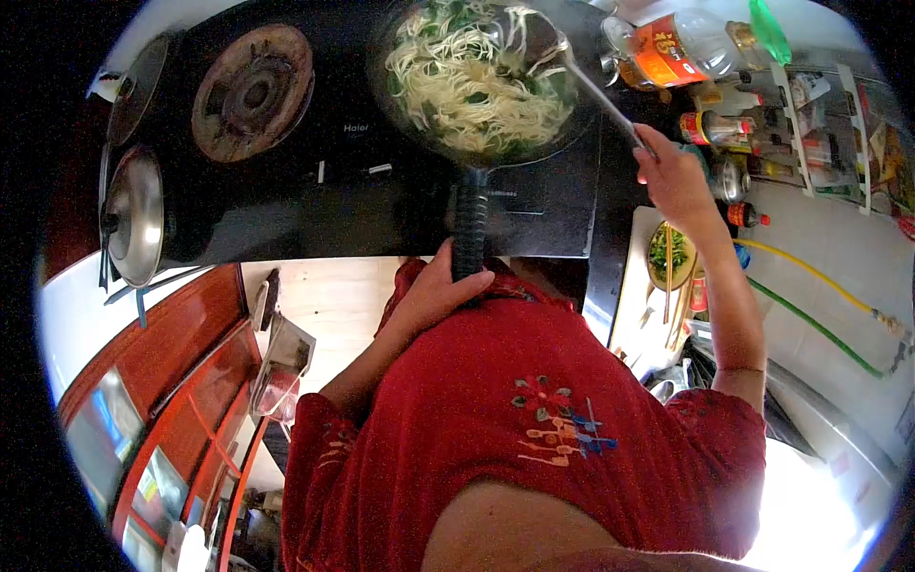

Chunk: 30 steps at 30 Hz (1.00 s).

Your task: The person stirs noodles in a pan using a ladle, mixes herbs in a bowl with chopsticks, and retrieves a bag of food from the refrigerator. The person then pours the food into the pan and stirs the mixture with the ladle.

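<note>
Pale noodles [467,91] mixed with green leaves fill a dark wok [419,143] on the stove. Its black ribbed handle [471,214] points toward my body. My left hand [434,291] is closed around the near end of that handle. In my right hand [675,176], to the right of the wok, is the long handle of a metal spatula [602,98]. The spatula's head is over the right side of the wok, among noodles that partly hide it. Some strands hang from it above the rest.
A rusty burner [253,93] is left of the wok. Two pan lids stand at the far left, one a shiny metal lid [136,217]. On the right are an oil bottle [672,48], several sauce bottles, and a bowl of chopped greens [669,257] with chopsticks [668,286] across it.
</note>
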Each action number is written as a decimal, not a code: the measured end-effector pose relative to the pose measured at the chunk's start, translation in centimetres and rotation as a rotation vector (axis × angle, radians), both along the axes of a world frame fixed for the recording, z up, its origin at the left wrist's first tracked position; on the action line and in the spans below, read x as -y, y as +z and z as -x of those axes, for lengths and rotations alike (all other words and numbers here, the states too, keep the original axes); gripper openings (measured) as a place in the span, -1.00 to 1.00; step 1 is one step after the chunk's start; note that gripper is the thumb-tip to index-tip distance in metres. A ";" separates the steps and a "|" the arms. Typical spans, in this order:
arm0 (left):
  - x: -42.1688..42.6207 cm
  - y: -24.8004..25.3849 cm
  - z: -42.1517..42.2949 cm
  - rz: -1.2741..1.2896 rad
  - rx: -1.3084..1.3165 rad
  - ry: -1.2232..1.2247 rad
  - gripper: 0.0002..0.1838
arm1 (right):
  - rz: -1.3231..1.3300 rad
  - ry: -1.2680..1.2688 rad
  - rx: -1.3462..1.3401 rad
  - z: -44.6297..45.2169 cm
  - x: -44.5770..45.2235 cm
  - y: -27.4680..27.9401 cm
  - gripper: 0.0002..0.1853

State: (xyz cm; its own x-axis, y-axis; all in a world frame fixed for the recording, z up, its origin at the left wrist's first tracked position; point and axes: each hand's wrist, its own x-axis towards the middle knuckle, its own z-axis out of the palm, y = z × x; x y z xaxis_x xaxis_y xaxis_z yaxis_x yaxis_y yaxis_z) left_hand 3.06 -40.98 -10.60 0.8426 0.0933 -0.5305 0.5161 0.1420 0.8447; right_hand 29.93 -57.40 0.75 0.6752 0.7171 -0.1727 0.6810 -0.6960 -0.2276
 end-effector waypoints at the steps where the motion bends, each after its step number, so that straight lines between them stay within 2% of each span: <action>1: 0.0 -0.2 0.1 0.006 0.002 0.004 -0.21 | -0.096 0.032 -0.117 0.2 -0.1 -0.7 -0.64; 2: 0.1 -0.6 0.2 0.012 0.006 0.006 -0.21 | -0.187 0.063 -0.240 0.4 -0.3 -1.5 -0.63; 4: 0.0 -0.7 0.1 0.060 -0.013 0.006 -0.23 | -0.164 -0.371 -0.891 2.0 -2.8 0.0 -0.62; 6: -0.4 0.0 -0.1 0.144 -0.066 0.007 -0.23 | -0.246 -0.492 -1.079 1.5 -2.5 0.3 -0.63; 8: -0.4 1.1 -0.3 0.102 -0.070 0.026 -0.25 | -0.294 -0.588 -1.225 0.8 -1.4 1.5 -0.64; 13: 0.0 -0.7 0.3 0.026 0.000 0.025 -0.18 | -0.346 -0.588 -1.200 -0.9 0.7 2.9 -0.65; 16: -0.1 -0.8 0.2 0.011 -0.003 0.011 -0.17 | -0.225 -0.475 -0.907 -0.2 0.2 2.3 -0.63; 19: -0.5 0.3 0.0 0.049 -0.042 -0.006 -0.21 | -0.091 -0.377 -0.734 2.0 -1.2 1.6 -0.62; 23: -0.5 0.5 0.0 0.106 -0.043 -0.005 -0.28 | -0.166 -0.396 -1.023 4.5 -1.9 -0.7 -0.63; 26: -0.4 0.4 0.1 0.082 -0.019 0.001 -0.31 | -0.222 -0.599 -1.373 3.8 -2.1 -0.2 -0.66; 27: -0.4 0.6 0.1 0.062 -0.005 0.003 -0.31 | -0.311 -0.701 -1.502 3.3 -1.7 0.2 -0.67; 30: -0.5 0.1 -0.1 0.037 -0.038 -0.024 -0.33 | -0.317 -0.686 -1.583 1.7 -0.1 1.3 -0.66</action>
